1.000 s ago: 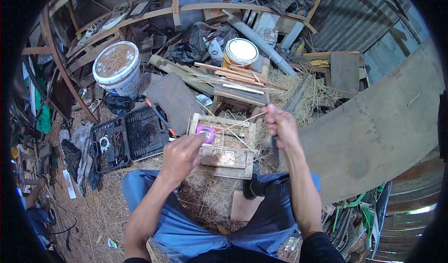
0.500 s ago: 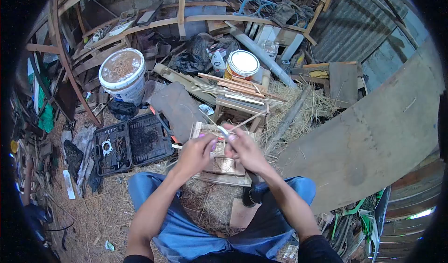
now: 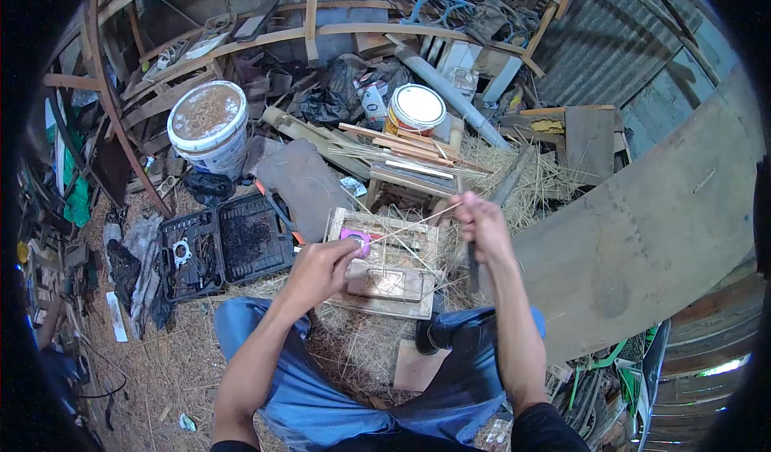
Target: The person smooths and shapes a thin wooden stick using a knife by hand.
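Observation:
A thin, pale bamboo strip point(image 3: 411, 225) stretches slantwise between my two hands. My left hand point(image 3: 323, 266) is closed with its fingertips pinching the strip's lower end, beside a small purple object point(image 3: 356, 240). Higher and to the right, my right hand point(image 3: 487, 226) is closed at the strip's other end. That fist also grips a knife-like tool, whose long dark handle point(image 3: 473, 269) points downward; its upper part is hard to make out. Below the strip lies a low wooden frame point(image 3: 427, 282) with a block on it.
An opened black tool case point(image 3: 255, 239) lies on the left, with a white bucket point(image 3: 210, 127) behind it. Wooden slats point(image 3: 414, 148) and a lidded tub point(image 3: 418, 108) are ahead. A large board point(image 3: 626, 251) slopes along the right. Shavings litter the floor point(image 3: 189, 356).
My right hand has moved up and to the right, away from my left hand, with the tool's handle now hanging down. My left hand has shifted slightly left. The strip now spans the wider gap.

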Available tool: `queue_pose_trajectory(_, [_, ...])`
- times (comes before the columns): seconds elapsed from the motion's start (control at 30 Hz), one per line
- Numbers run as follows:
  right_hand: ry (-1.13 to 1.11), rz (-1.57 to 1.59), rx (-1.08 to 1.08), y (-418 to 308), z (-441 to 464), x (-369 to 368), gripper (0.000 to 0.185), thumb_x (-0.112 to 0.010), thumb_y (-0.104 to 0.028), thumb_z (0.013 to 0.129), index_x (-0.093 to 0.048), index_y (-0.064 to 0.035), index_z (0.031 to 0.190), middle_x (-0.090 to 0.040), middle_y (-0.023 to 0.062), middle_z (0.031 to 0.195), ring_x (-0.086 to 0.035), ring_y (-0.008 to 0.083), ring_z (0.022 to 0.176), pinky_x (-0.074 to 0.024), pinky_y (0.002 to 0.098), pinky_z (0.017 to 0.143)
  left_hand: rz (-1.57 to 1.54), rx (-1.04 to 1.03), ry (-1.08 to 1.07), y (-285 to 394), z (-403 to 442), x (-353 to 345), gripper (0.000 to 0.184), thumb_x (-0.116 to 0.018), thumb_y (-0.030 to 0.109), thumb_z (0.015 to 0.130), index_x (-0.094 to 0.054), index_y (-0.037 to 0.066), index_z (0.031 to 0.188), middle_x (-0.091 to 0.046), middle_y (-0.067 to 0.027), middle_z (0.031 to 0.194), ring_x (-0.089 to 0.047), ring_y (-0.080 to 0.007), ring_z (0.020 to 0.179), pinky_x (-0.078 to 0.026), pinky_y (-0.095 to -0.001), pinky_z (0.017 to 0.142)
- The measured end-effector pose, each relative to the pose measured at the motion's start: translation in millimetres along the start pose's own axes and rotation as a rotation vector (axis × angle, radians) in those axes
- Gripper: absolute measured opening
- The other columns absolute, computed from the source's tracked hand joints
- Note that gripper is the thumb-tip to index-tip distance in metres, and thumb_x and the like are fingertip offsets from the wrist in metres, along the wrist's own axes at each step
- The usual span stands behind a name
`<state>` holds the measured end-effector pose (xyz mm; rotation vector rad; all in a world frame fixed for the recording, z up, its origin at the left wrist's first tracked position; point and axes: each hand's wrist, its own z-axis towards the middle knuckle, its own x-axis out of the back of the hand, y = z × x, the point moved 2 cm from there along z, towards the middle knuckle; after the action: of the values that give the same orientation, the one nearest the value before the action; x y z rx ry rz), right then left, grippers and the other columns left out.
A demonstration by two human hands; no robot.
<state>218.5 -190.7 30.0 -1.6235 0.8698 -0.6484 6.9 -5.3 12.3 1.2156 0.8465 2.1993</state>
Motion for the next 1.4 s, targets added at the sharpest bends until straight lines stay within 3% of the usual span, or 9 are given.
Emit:
queue_pose_trajectory(0.1, [0.222, 0.193, 0.066, -5.0, 16.5, 55.3, 0.031, -0.043, -0.026, 0.098, -0.056, 0.0006, 0.108, -0.040, -0.0063, 0.062, -0.033, 0.0025, 0.048, -0.0249, 0.0185, 0.041, 0.014, 0.084, -0.007, -5.0, -0.7, 12.1, 0.010, -0.057, 0.009, 0.088, -0.063, 0.002, 0.092, -0.060, -0.0202, 0.074, -0.061, -0.0372, 0.067, -0.046, -0.0392, 0.057])
queue_pose_trajectory(0.2, [0.157, 0.101, 0.158, -16.7, 0.1, 56.7, 0.035, -0.043, -0.033, 0.098, -0.058, -0.0030, 0.108, -0.040, -0.0070, 0.062, -0.033, 0.0019, 0.049, -0.0247, 0.0183, 0.041, 0.016, 0.127, 0.042, -9.9, 0.3, 9.4, 0.010, -0.056, 0.010, 0.090, -0.062, 0.002, 0.094, -0.059, -0.0205, 0.071, -0.060, -0.0370, 0.063, -0.044, -0.0393, 0.055])
queue_pose_trajectory(0.33, [-0.204, -0.192, 0.025, 2.4, -31.8, -37.7, 0.043, -0.043, -0.042, 0.097, -0.049, -0.0095, 0.125, -0.043, -0.0056, 0.063, -0.037, 0.0035, 0.052, -0.0296, 0.0193, 0.043, -0.014, 0.137, -0.052, 5.7, 7.7, -7.7, 0.012, -0.054, 0.009, 0.090, -0.061, 0.003, 0.098, -0.059, -0.0202, 0.070, -0.059, -0.0353, 0.060, -0.044, -0.0382, 0.054])
queue_pose_trajectory(0.43, [-0.503, 0.003, 0.063, 31.8, -32.8, -80.7, 0.031, -0.047, -0.027, 0.098, -0.055, -0.0015, 0.115, -0.049, -0.0037, 0.064, -0.043, 0.0042, 0.056, -0.0327, 0.0193, 0.048, -0.066, 0.018, -0.072, 6.8, 6.4, -25.6, 0.014, -0.053, 0.008, 0.091, -0.061, 0.004, 0.101, -0.060, -0.0197, 0.072, -0.060, -0.0341, 0.060, -0.044, -0.0371, 0.054])
queue_pose_trajectory(0.53, [-0.507, -0.084, 0.150, 27.8, -18.7, -69.0, 0.036, -0.050, -0.034, 0.097, -0.058, 0.0003, 0.106, -0.046, -0.0034, 0.060, -0.038, 0.0032, 0.051, -0.0303, 0.0188, 0.045, -0.070, 0.119, -0.128, 10.2, 7.3, -22.0, 0.013, -0.053, 0.007, 0.090, -0.060, 0.002, 0.100, -0.062, -0.0189, 0.075, -0.063, -0.0339, 0.066, -0.046, -0.0360, 0.058])
queue_pose_trajectory(0.87, [-0.250, 0.032, 0.035, 10.1, 0.4, -15.4, 0.039, -0.056, -0.037, 0.093, -0.062, 0.0012, 0.093, -0.047, -0.0045, 0.059, -0.034, 0.0026, 0.046, -0.0239, 0.0188, 0.041, -0.109, 0.061, -0.165, 5.7, 5.0, -12.8, 0.015, -0.055, 0.009, 0.088, -0.063, 0.002, 0.099, -0.065, -0.0169, 0.082, -0.064, -0.0355, 0.074, -0.050, -0.0390, 0.065])
queue_pose_trajectory(1.1, [0.259, 0.089, 0.214, -1.8, 31.4, 84.5, 0.039, -0.049, -0.040, 0.096, -0.058, -0.0023, 0.094, -0.041, -0.0067, 0.062, -0.031, 0.0008, 0.046, -0.0240, 0.0174, 0.039, -0.067, 0.122, -0.073, -8.1, -0.2, 14.7, 0.012, -0.055, 0.009, 0.089, -0.062, 0.002, 0.093, -0.062, -0.0189, 0.077, -0.061, -0.0384, 0.069, -0.047, -0.0388, 0.059])
queue_pose_trajectory(1.2, [0.249, 0.002, 0.079, -2.7, 14.4, 70.4, 0.041, -0.046, -0.042, 0.097, -0.058, -0.0033, 0.101, -0.043, -0.0056, 0.066, -0.032, 0.0013, 0.046, -0.0254, 0.0171, 0.040, 0.021, 0.181, 0.021, -13.0, 4.4, 25.5, 0.011, -0.056, 0.010, 0.089, -0.064, 0.003, 0.092, -0.062, -0.0182, 0.076, -0.061, -0.0370, 0.066, -0.046, -0.0388, 0.058])
queue_pose_trajectory(1.4, [0.041, -0.177, 0.211, 10.5, 0.3, -17.6, 0.044, -0.039, -0.042, 0.099, -0.056, -0.0050, 0.116, -0.051, -0.0022, 0.072, -0.036, 0.0030, 0.048, -0.0294, 0.0187, 0.042, 0.057, 0.129, 0.087, -8.3, 17.2, 20.8, 0.010, -0.061, 0.009, 0.085, -0.064, 0.000, 0.090, -0.062, -0.0169, 0.078, -0.061, -0.0334, 0.067, -0.047, -0.0373, 0.060])
